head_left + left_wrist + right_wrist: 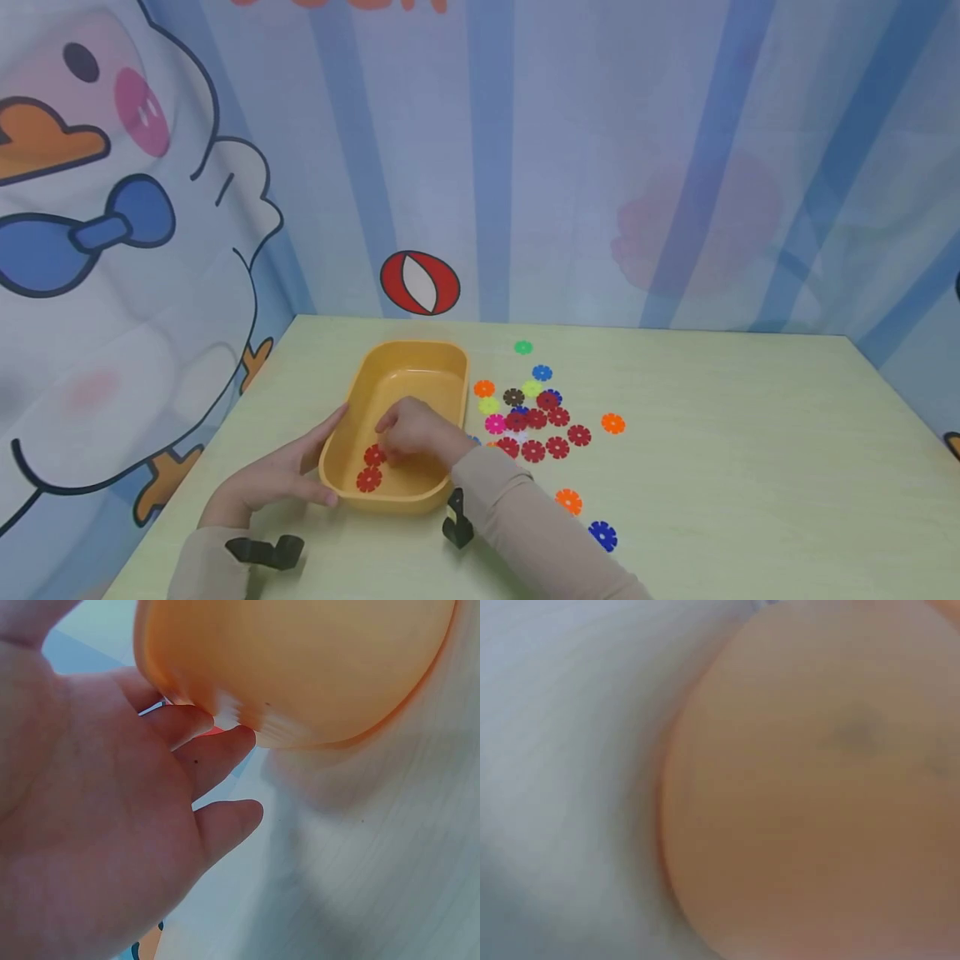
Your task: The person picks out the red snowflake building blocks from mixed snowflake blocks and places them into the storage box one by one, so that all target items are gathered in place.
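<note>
A yellow-orange plastic tub (408, 356) stands on the table's left part. My left hand (281, 479) rests against its near left corner, index finger along the left wall and thumb at the front. In the left wrist view, the left fingers (217, 761) are nearly straight, some touching the wall. My right hand (416, 433) reaches down inside the tub with bent fingers; I cannot tell whether it holds a piece. Right beside these fingers lie two red snowflake discs (368, 479) on the tub floor. In the right wrist view the tub wall (802, 802) is blurred.
Right of the tub lies a loose spread of snowflake discs, several red (533, 451), others orange (612, 423), green (523, 347) and brown (513, 397). A dark blue disc (602, 536) lies near the right sleeve. A printed curtain (570, 167) hangs behind the table (750, 450).
</note>
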Available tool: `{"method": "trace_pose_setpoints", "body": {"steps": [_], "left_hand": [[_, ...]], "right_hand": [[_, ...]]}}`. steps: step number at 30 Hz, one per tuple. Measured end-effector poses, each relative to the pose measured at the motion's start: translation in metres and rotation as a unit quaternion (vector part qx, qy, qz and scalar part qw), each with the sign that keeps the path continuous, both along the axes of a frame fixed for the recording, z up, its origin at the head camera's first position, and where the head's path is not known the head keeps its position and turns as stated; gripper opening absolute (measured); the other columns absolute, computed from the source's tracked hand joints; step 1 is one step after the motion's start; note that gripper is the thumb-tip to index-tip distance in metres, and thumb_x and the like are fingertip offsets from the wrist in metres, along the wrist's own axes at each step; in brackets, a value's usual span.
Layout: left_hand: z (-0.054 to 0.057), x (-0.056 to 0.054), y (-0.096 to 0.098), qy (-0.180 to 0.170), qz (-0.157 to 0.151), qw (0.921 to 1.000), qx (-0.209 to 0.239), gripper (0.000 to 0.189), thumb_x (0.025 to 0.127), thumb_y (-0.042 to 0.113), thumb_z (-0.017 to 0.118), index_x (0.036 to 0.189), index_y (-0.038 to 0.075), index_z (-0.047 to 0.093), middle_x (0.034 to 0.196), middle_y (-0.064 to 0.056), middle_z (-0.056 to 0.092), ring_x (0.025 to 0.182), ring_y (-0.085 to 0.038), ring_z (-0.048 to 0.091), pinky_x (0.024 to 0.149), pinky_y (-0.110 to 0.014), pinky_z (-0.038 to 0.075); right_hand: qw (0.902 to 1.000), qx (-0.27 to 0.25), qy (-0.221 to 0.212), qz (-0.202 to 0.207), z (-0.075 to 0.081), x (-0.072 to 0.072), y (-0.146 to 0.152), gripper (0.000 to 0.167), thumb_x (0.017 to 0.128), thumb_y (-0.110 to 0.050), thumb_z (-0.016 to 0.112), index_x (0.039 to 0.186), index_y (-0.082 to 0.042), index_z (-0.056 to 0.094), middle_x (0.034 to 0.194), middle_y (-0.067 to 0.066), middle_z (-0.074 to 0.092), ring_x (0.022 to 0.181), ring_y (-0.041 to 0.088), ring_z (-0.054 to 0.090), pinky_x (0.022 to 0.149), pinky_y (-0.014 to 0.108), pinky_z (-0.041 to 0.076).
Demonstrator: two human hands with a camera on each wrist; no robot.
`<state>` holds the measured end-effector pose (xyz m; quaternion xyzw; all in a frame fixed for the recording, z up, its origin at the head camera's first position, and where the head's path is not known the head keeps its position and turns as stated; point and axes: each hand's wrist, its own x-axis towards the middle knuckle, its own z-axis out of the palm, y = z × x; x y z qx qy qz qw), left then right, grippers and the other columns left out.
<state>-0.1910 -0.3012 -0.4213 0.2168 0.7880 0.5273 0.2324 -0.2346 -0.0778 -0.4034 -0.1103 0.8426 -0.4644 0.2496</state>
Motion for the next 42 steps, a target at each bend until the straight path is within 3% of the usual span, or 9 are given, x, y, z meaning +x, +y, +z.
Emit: {"method": "trace_pose_setpoints", "body": {"steps": [10,15,22,31,36,42], "left_hand": [[0.000,0.000,0.000,0.010,0.001,0.9999,-0.004,0.113,0.079,0.021,0.079,0.155,0.012,-0.004,0.161,-0.017,-0.007,0.145,-0.044,-0.005,0.112,-0.066,0.007],[-0.001,0.000,0.002,0.008,0.007,0.9999,-0.007,0.114,0.078,0.023,0.080,0.155,0.012,-0.004,0.161,-0.017,-0.008,0.145,-0.044,-0.006,0.112,-0.066,0.007],[-0.001,0.001,0.001,0.005,0.005,0.9999,0.007,0.116,0.077,0.022,0.081,0.155,0.010,-0.004,0.161,-0.016,-0.009,0.145,-0.043,-0.008,0.112,-0.066,0.006],[0.000,0.001,0.001,0.014,0.002,0.9998,0.016,0.114,0.078,0.021,0.081,0.155,0.011,-0.003,0.161,-0.017,-0.008,0.145,-0.045,-0.007,0.111,-0.067,0.007],[0.001,0.001,0.000,0.010,0.005,0.9999,0.013,0.115,0.077,0.021,0.081,0.155,0.011,-0.003,0.161,-0.017,-0.009,0.145,-0.045,-0.007,0.111,-0.067,0.007],[0.000,0.001,0.001,0.004,0.005,0.9999,0.010,0.115,0.078,0.020,0.080,0.155,0.011,-0.004,0.161,-0.017,-0.010,0.145,-0.044,-0.008,0.111,-0.066,0.006]], "right_hand": [[0.9942,-0.064,0.034,0.080,0.019,-0.012,0.029,0.028,0.090,-0.002,0.063,0.118,0.001,0.064,0.083,0.006,0.065,0.074,0.016,0.066,0.077,0.029,0.058],[0.9915,-0.083,0.048,0.088,0.030,-0.015,0.053,0.026,0.091,-0.004,0.063,0.117,-0.001,0.064,0.086,0.007,0.064,0.077,0.018,0.067,0.081,0.036,0.058],[0.9913,-0.062,0.065,0.096,0.040,-0.006,0.090,0.027,0.092,-0.008,0.064,0.119,-0.004,0.063,0.090,0.006,0.064,0.078,0.018,0.065,0.081,0.036,0.058],[0.9798,-0.080,0.116,0.143,0.031,0.002,0.136,0.029,0.093,-0.006,0.063,0.120,0.003,0.060,0.092,0.006,0.063,0.079,0.021,0.060,0.075,0.035,0.057],[0.9816,-0.049,0.131,0.130,0.019,0.001,0.150,0.029,0.090,-0.009,0.067,0.118,-0.001,0.063,0.091,0.002,0.063,0.081,0.016,0.058,0.073,0.025,0.053],[0.9883,0.005,0.117,0.098,0.007,-0.001,0.159,0.031,0.087,-0.013,0.072,0.117,-0.008,0.065,0.093,0.001,0.062,0.085,0.017,0.056,0.073,0.027,0.053]]}}
